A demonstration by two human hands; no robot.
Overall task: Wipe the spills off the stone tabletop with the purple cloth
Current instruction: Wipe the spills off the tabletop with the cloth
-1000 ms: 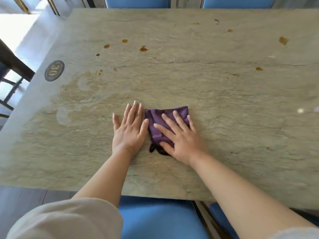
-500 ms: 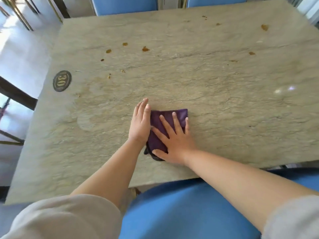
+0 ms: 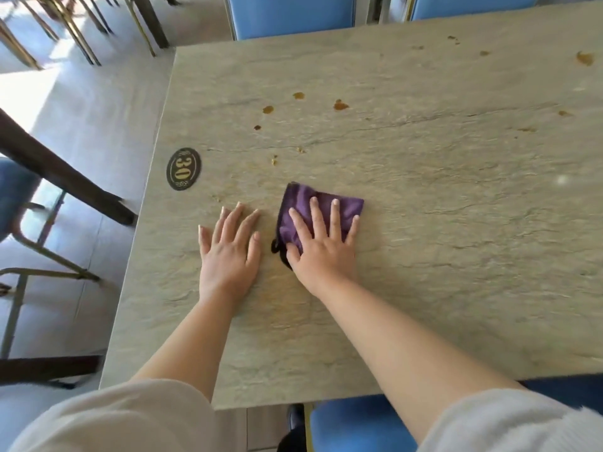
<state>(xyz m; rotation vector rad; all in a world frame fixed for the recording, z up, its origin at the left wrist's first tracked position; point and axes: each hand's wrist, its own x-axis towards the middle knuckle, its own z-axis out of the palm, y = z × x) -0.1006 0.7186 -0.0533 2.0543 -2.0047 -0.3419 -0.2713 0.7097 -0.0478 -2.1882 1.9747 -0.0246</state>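
A folded purple cloth (image 3: 301, 200) lies on the stone tabletop (image 3: 456, 223). My right hand (image 3: 321, 243) presses flat on it with fingers spread. My left hand (image 3: 228, 249) rests flat on the bare stone just left of the cloth, apart from it. Brown spills dot the table beyond the cloth: several small drops (image 3: 341, 106) at the far middle, tiny specks (image 3: 274, 161) closer in, and more spots (image 3: 584, 57) at the far right. A faint yellowish smear (image 3: 293, 308) shows on the stone below my right wrist.
An oval black plaque reading 30 (image 3: 183, 169) is fixed near the table's left edge. Blue chairs stand at the far side (image 3: 290, 14) and the near side (image 3: 355, 425). More chair legs and a dark table leg (image 3: 65, 177) stand on the floor to the left.
My left hand has moved away from the cloth and spread flat on the stone. My right hand has pushed the cloth farther from me. The view has shifted left.
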